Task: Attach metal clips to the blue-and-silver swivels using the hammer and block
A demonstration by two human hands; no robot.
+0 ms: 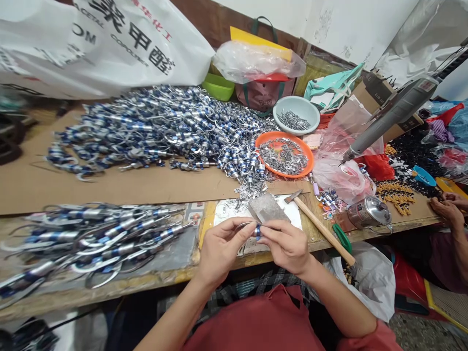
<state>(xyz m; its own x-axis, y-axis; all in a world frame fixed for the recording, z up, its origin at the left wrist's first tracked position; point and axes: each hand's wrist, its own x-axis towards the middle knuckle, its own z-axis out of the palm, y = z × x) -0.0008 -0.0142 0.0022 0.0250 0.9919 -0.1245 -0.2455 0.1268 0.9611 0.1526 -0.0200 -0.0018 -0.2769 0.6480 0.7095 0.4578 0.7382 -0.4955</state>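
A small blue-and-silver metal fitting is held between my two hands, above the front edge of the workbench. The fingers of my left hand pinch its left end, where a thin curved strip shows. On the other end, my right hand closes thumb and fingers. Fingertips hide part of the fitting. Just beyond the hands lies a grey metal block on a white sheet. A hammer with a wooden handle rests to the right, its handle jutting past the bench edge.
A large heap of similar fittings covers cardboard behind; longer ones lie front left. An orange dish and a pale bowl hold small metal parts. An electric screwdriver hangs at right, near a metal cup and another person's hands.
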